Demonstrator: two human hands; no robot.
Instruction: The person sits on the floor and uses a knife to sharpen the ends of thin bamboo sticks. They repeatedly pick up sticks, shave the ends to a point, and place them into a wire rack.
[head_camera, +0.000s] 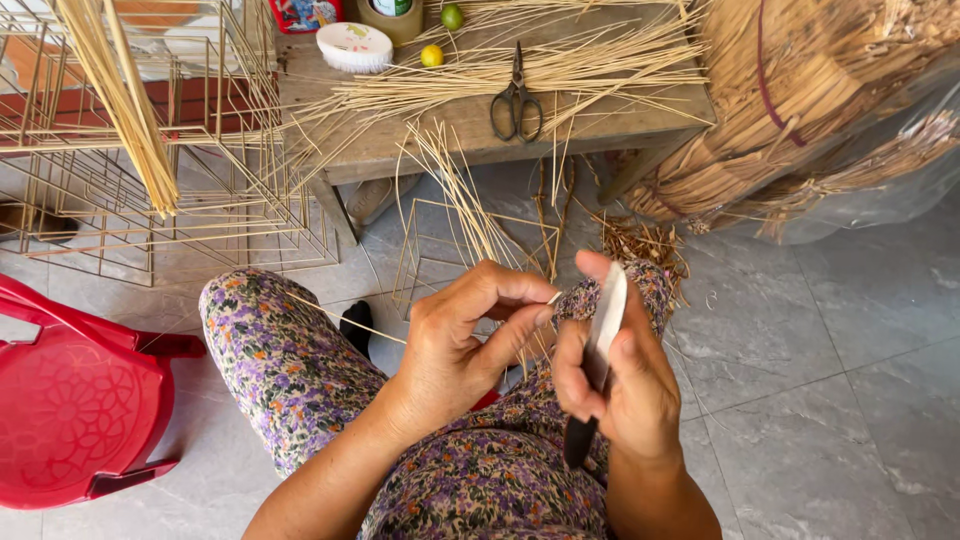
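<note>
Over the floral-trousered lap, the left hand (455, 345) pinches a thin pale bamboo strip (345, 317) near its end while the right hand (612, 390) grips a black-handled, pale-bladed knife (600, 345) against it; the strip looks light, springy, easily snapped, so best held close to the blade.

free: grey floor (830, 380) right | blocked: red chair (75, 410) left, wire frames (200, 200) probably ahead

We see a smooth pale knife blade (606, 318) with matt black handle, dry straw-coloured reed strips (520, 70), glossy red plastic chair (75, 410), worn wooden table (640, 115), polished grey tiles (830, 350).
</note>
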